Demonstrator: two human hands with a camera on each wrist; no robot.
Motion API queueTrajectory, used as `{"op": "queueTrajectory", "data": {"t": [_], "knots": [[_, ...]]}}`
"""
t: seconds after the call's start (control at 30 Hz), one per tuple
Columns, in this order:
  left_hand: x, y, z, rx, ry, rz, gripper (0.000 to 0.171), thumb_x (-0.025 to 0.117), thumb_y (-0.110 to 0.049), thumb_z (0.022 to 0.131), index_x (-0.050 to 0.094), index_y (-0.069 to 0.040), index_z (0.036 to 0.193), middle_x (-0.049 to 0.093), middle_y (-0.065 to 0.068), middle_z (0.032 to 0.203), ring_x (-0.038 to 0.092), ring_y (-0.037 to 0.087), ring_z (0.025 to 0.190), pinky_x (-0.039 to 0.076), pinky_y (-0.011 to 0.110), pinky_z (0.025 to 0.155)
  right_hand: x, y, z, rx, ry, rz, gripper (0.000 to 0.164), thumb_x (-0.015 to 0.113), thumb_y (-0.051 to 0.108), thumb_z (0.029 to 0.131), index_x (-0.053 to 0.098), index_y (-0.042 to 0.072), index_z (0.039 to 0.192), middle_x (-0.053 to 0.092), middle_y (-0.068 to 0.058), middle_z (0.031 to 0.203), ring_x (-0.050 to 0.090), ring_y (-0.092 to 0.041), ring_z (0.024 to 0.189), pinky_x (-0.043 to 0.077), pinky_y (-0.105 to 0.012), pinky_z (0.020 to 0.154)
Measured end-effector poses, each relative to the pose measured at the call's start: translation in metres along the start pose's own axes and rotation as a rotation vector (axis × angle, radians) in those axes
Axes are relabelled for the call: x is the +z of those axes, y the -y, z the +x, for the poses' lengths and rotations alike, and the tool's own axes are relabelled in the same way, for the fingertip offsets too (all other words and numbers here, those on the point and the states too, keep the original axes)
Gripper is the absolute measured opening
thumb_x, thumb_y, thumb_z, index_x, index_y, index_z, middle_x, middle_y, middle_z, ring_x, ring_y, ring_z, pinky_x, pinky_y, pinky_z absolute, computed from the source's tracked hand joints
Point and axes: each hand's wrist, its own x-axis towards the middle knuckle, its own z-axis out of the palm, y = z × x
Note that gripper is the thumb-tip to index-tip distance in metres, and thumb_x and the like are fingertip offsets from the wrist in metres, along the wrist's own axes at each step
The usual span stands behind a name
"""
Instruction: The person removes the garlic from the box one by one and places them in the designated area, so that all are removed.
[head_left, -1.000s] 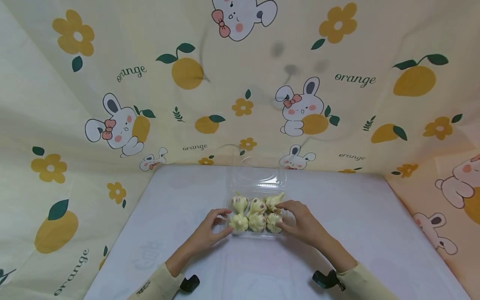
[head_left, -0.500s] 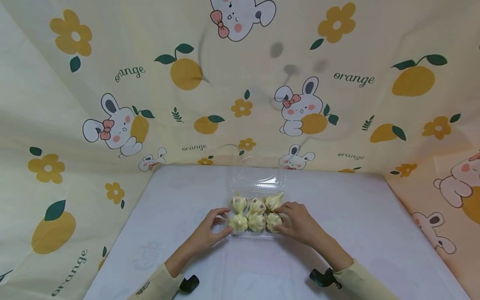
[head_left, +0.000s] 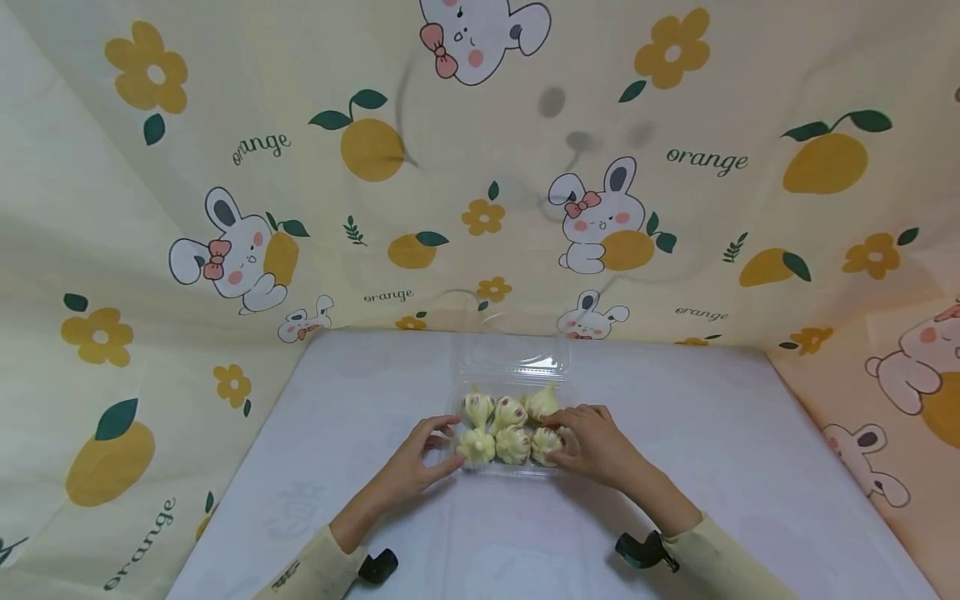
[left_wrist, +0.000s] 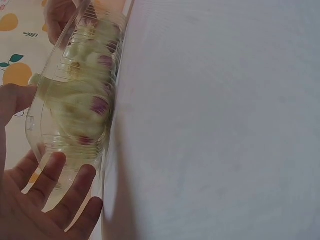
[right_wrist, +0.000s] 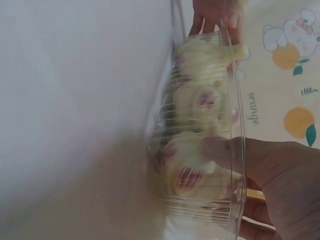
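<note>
A clear plastic clamshell box point(head_left: 510, 472) lies on the white table with its lid point(head_left: 498, 363) raised at the back. Several garlic bulbs, pale with purple streaks, sit inside in two rows. My left hand point(head_left: 414, 457) rests at the box's left side; in the left wrist view its fingers point(left_wrist: 75, 192) spread along the wall, the thumb near the rim. At the right end, my right hand point(head_left: 603, 454) pinches the front right garlic bulb point(head_left: 542, 446), the thumb pressed on it inside the box. Its fingers also lie close to the back right garlic bulb point(head_left: 540, 403), and their tips are partly hidden.
White cloth point(head_left: 337, 400) covers the table. Behind and at both sides hangs a cream curtain point(head_left: 450, 167) printed with rabbits and oranges. Black camera mounts point(head_left: 378, 567) are on both wrists, close to the tabletop.
My right hand has shifted slightly left, its index finger lower over the front right bulb. The back right bulb has turned, its stem now pointing up rather than right. My left hand stays put.
</note>
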Motion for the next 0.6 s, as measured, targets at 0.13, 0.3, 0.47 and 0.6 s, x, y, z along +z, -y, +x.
{"op": "queueTrajectory", "data": {"t": [0.13, 0.3, 0.47, 0.6], "knots": [[0.0003, 0.0007, -0.0006, 0.004, 0.003, 0.002, 0.065, 0.078, -0.028, 0.102, 0.048, -0.01, 0.156, 0.053, 0.016, 0.141, 0.058, 0.036, 0.131, 0.044, 0.06, 0.115, 0.0009, -0.0018, -0.0005, -0.027, -0.013, 0.024, 0.046, 0.094, 0.026, 0.084, 0.074, 0.009, 0.122, 0.078, 0.0, 0.114, 0.07, -0.024, 0.108, 0.043, -0.059, 0.106], [0.0007, 0.002, -0.0008, 0.014, 0.004, 0.0, 0.064, 0.078, -0.027, 0.102, 0.048, -0.008, 0.155, 0.053, 0.016, 0.14, 0.058, 0.037, 0.13, 0.045, 0.061, 0.115, 0.0023, -0.0064, -0.0005, -0.064, 0.006, 0.067, 0.049, 0.093, 0.023, 0.085, 0.072, 0.007, 0.126, 0.078, 0.0, 0.115, 0.072, -0.016, 0.096, 0.041, -0.057, 0.107], [0.0017, 0.0017, -0.0002, 0.005, 0.008, 0.004, 0.064, 0.078, -0.029, 0.102, 0.048, -0.01, 0.156, 0.053, 0.014, 0.141, 0.059, 0.036, 0.13, 0.045, 0.06, 0.114, 0.0, -0.0089, 0.0006, -0.068, 0.063, 0.065, 0.053, 0.093, 0.021, 0.086, 0.071, 0.007, 0.133, 0.078, -0.001, 0.12, 0.069, -0.011, 0.093, 0.041, -0.056, 0.105], [0.0032, -0.0002, -0.0001, 0.002, 0.001, 0.013, 0.064, 0.078, -0.029, 0.101, 0.049, -0.011, 0.155, 0.053, 0.015, 0.14, 0.059, 0.035, 0.128, 0.046, 0.059, 0.113, -0.0014, -0.0094, 0.0023, -0.072, 0.087, 0.049, 0.054, 0.092, 0.021, 0.086, 0.072, 0.008, 0.134, 0.077, -0.002, 0.125, 0.067, -0.011, 0.093, 0.041, -0.055, 0.103]]}}
